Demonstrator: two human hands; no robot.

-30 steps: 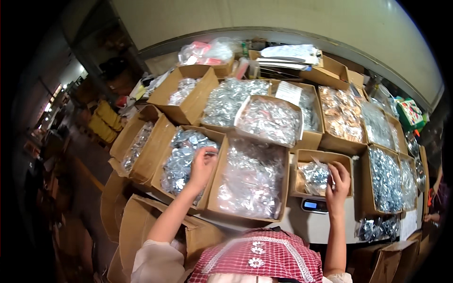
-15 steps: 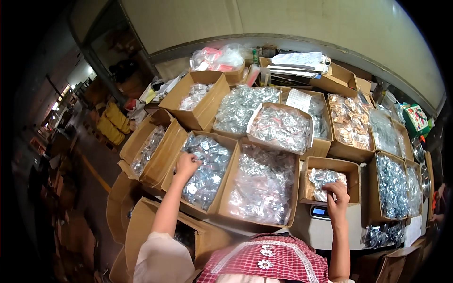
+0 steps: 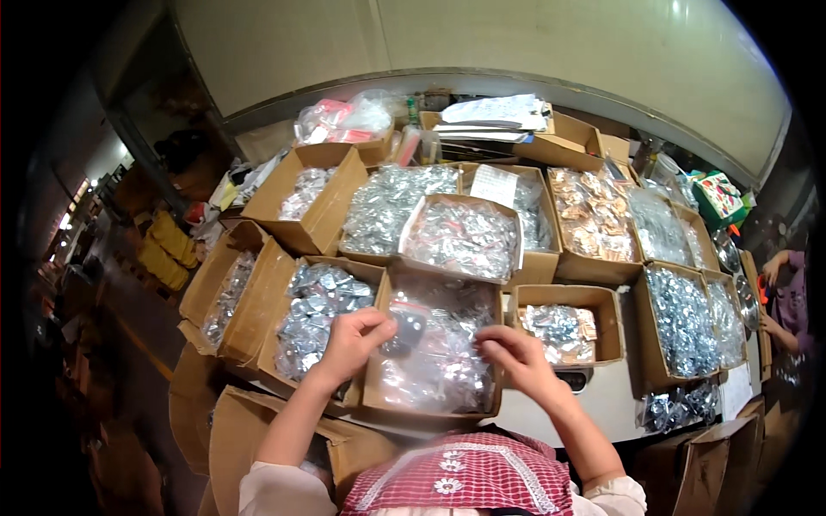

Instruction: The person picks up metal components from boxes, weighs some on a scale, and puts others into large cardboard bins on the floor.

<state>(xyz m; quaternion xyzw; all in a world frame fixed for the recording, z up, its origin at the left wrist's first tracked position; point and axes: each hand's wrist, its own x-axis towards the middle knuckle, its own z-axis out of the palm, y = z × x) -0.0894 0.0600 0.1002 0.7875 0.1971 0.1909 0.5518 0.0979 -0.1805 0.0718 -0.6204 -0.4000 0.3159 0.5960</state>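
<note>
My left hand [image 3: 351, 346] is closed in a pinch on a small clear plastic bag [image 3: 404, 330] with a flat grey piece in it. The bag hangs over a cardboard box [image 3: 372, 397] filled with clear bags of parts. At that box's right edge is my right hand [image 3: 519, 359], thumb and fingers pressed together; what they hold, if anything, is too small to name. Left of it, another box holds bagged silvery metal pieces [image 3: 311, 314]. To the right, a small box [image 3: 609, 311] with silvery and copper-coloured bags stands on a digital scale [image 3: 575, 378].
Behind stand more boxes, among them a white-rimmed box [image 3: 520, 258] of small bags and one with copper-coloured pieces [image 3: 594, 211]. Papers [image 3: 495, 110] lie at the back. Bagged blue-silver parts [image 3: 688, 318] fill a box at right. Another person's arm [image 3: 779, 331] shows at the far right.
My left hand has come up from the silvery pieces on the left, now with a small bag. My right hand has left the small box on the scale and moved left. The view has shifted right.
</note>
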